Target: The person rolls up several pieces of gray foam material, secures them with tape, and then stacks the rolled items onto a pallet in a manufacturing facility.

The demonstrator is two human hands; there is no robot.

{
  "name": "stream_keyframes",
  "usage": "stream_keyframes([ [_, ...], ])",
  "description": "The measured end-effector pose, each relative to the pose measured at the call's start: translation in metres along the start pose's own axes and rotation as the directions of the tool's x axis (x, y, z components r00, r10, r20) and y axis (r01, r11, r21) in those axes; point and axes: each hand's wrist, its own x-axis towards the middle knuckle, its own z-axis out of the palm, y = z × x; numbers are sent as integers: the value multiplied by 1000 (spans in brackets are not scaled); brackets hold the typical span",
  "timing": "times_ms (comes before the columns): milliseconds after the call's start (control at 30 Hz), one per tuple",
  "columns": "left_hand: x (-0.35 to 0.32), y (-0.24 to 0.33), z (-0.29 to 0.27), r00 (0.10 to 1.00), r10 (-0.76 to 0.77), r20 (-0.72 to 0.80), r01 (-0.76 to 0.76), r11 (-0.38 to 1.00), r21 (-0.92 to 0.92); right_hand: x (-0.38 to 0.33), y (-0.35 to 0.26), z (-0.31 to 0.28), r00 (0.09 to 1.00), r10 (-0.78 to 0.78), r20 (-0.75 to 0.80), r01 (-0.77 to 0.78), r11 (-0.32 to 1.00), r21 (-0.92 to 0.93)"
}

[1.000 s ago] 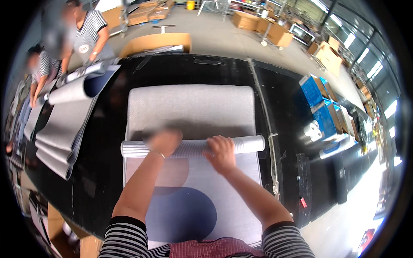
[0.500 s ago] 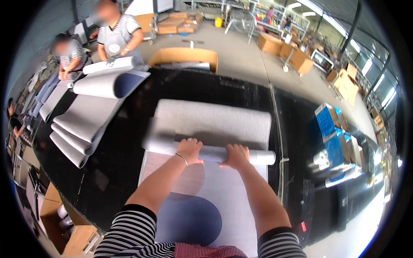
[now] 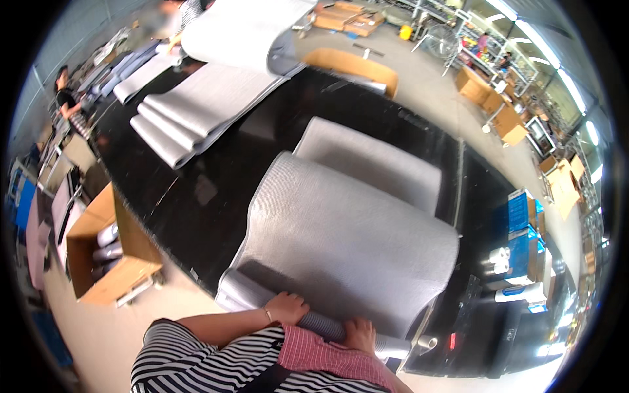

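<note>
A wide grey fabric sheet (image 3: 354,229) is draped over the black table, its middle raised in a loose fold. Its near edge runs into a roll (image 3: 246,288) at the table's front edge, close to my body. Around the middle of this roll, on a darker ribbed stretch, my left hand (image 3: 286,306) is closed with fingers over the top. My right hand (image 3: 360,335) grips the same roll further right. A small pale tube end (image 3: 427,342) pokes out near the roll's right end. The printed side of the sheet is hidden now.
Another folded grey sheet (image 3: 190,118) lies at the far left, with a person (image 3: 190,13) behind it. Blue boxes (image 3: 521,239) and white rolls (image 3: 499,259) stand on the right. A cardboard box (image 3: 114,245) holding rolls is on the left; another carton (image 3: 354,64) is beyond the table.
Both hands have pulled the roll from mid-table to the front edge, drawing the sheet along. The printed circles have gone from sight. Across the table, the other sheet has been lifted higher.
</note>
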Motion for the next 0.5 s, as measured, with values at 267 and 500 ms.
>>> stream_keyframes([
  [267, -16, 30, -10, 876, 16, -481, 24, 997, 77, 34, 25, -14, 978, -159, 138, 135, 977, 164],
  [500, 47, 15, -55, 925, -43, -376, 105, 984, 145, 31, 44, 9, 945, 57, -323, -21, 993, 113],
])
